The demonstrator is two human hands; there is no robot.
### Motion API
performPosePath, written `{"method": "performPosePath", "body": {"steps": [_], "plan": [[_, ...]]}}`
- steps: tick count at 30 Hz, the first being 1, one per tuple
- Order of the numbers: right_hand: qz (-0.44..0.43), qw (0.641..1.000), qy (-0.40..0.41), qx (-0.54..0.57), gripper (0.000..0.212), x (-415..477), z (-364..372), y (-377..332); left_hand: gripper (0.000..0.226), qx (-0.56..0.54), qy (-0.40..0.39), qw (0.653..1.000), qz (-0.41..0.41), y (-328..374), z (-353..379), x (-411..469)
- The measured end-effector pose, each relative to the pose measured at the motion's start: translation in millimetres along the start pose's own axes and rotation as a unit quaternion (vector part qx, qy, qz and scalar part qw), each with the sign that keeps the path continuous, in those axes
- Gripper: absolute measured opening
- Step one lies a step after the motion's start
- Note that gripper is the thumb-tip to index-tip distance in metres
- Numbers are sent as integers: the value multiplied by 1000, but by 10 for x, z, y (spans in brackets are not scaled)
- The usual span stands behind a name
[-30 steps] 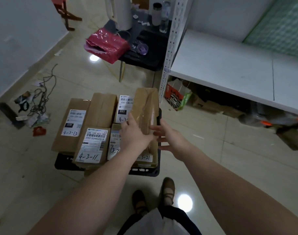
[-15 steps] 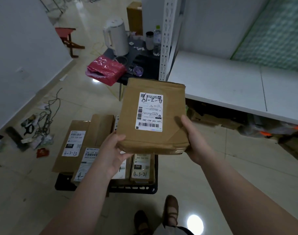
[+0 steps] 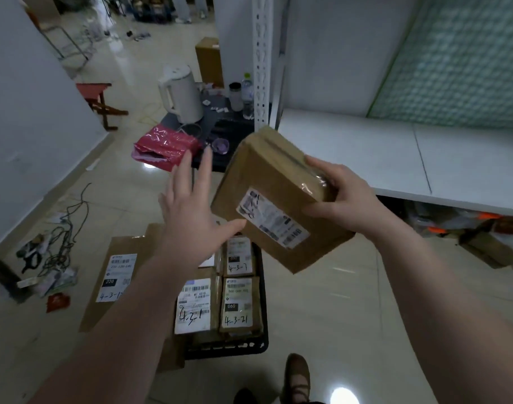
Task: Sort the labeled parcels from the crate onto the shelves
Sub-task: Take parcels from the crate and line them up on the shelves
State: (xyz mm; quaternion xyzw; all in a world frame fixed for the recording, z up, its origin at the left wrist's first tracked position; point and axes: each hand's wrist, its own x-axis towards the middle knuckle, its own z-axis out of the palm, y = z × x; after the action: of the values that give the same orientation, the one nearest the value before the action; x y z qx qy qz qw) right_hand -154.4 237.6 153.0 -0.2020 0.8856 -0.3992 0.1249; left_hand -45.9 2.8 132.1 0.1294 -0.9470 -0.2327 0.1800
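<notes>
A brown cardboard parcel (image 3: 278, 196) with a white label hangs tilted in the air, near the front edge of the white shelf (image 3: 380, 153). My right hand (image 3: 342, 196) grips its right end, thumb on top. Just left of the parcel, my left hand (image 3: 191, 211) is spread flat with straight fingers, its thumb close to the parcel's lower left edge. Below, a black crate (image 3: 243, 348) on the floor holds several labeled parcels, among them one marked 4-3-21 (image 3: 239, 304).
The white shelf upright (image 3: 261, 62) stands just behind the held parcel. A low dark table (image 3: 220, 132) carries a white kettle (image 3: 181, 94), bottles and a red bag (image 3: 165, 147). Cables and scraps (image 3: 54, 252) litter the floor at left. Clutter lies under the shelf.
The parcel went from standing in the crate to being lifted with both hands. Now it has swung right and tilted, my left hand has let go, and only my right hand holds it.
</notes>
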Motion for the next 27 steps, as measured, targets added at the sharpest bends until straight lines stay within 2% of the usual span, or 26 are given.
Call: {"method": "performPosePath", "body": {"steps": [2, 3, 6, 8, 10, 12, 13, 14, 15, 16, 18, 19, 21, 23, 27], "plan": [[-76, 977, -20, -201, 93, 16, -85, -189, 128, 82, 0, 992, 92, 184, -16, 141], [-105, 960, -28, -257, 94, 15, -117, -269, 127, 113, -18, 986, 120, 257, -10, 198], [-164, 935, -45, -311, 95, -23, -186, -429, 116, 163, -81, 969, 168, 390, 27, 317], [-183, 926, -42, -327, 93, -40, -219, -482, 106, 137, -99, 971, 171, 427, 37, 365], [-179, 932, 1, -315, 94, -56, -233, -497, 101, 78, -92, 984, 130, 428, 33, 380], [-143, 953, 108, -244, 95, -78, -250, -474, 97, -31, -92, 995, 19, 375, 30, 370], [-116, 961, 160, -192, 95, -86, -262, -452, 95, -138, -109, 982, -62, 338, 19, 355], [-85, 968, 196, -135, 95, -92, -269, -417, 92, -275, -133, 941, -143, 299, 6, 332], [-55, 973, 213, -75, 95, -97, -269, -374, 88, -400, -154, 879, -209, 260, -3, 305], [-28, 976, 216, -11, 97, -103, -259, -322, 85, -479, -171, 820, -262, 220, -15, 280], [22, 973, 192, 124, 99, -115, -209, -234, 81, -569, -206, 730, -319, 145, -25, 233], [51, 965, 168, 192, 100, -124, -174, -207, 74, -593, -224, 701, -328, 127, -25, 210], [107, 941, 101, 304, 99, -135, -96, -185, 62, -611, -241, 675, -335, 114, -35, 170], [127, 916, 44, 378, 102, -112, -45, -157, 63, -620, -241, 666, -337, 92, -52, 150], [115, 903, -7, 415, 95, -63, 19, -116, 67, -631, -248, 662, -321, 78, -126, 121]]}}
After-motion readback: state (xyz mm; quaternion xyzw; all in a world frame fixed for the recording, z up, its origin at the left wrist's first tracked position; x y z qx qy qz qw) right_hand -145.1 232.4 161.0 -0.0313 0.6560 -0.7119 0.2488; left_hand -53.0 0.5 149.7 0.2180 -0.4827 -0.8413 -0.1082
